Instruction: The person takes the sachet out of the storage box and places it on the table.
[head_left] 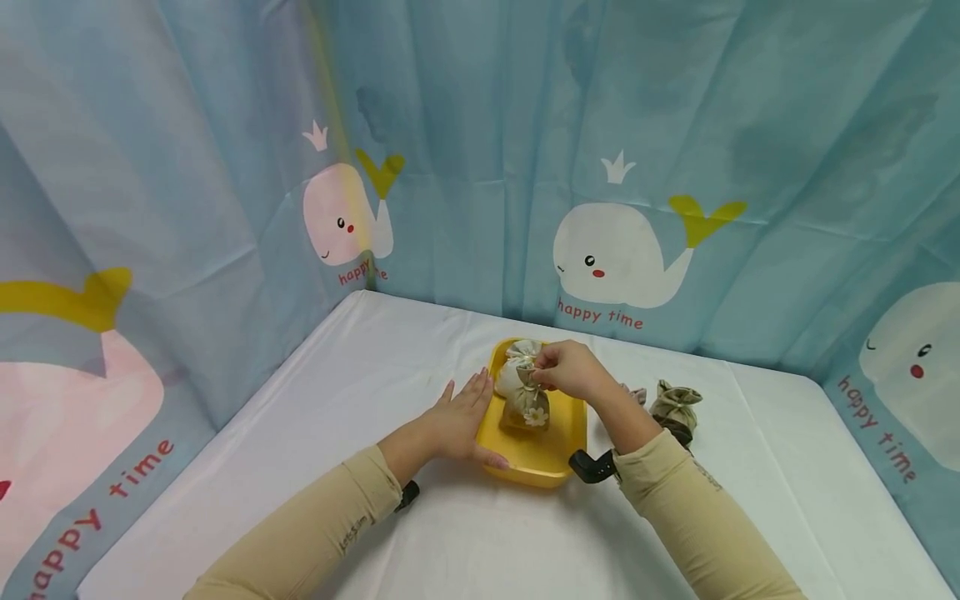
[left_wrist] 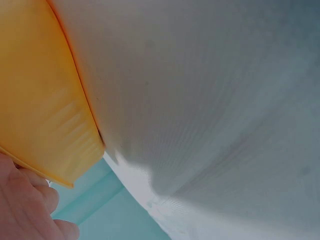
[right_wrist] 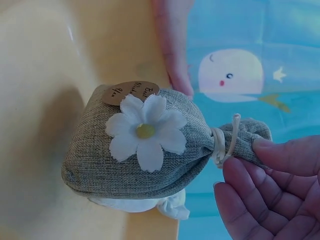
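Observation:
My right hand (head_left: 572, 369) pinches the gathered neck of a grey-green cloth sachet (right_wrist: 135, 140) between thumb and fingers. A white fabric daisy (right_wrist: 145, 131), a brown oval tag (right_wrist: 131, 93) and a pale cord tie decorate it. It is over or in the yellow bin (head_left: 536, 475); whether it touches the bottom I cannot tell. Behind it in the bin is a white sachet (head_left: 510, 379). My left hand (head_left: 459, 423) lies against the bin's left rim, fingers straight, thumb near the front corner; in the left wrist view those fingers (left_wrist: 45, 195) are at the rim.
Right of the bin, beyond my right forearm, stands a green-brown sachet (head_left: 675, 407), with a pinkish one (head_left: 637, 394) partly hidden by the arm. A white cloth (head_left: 330, 392) covers the table. Blue curtains (head_left: 465, 225) with whale prints hang along its far and left sides.

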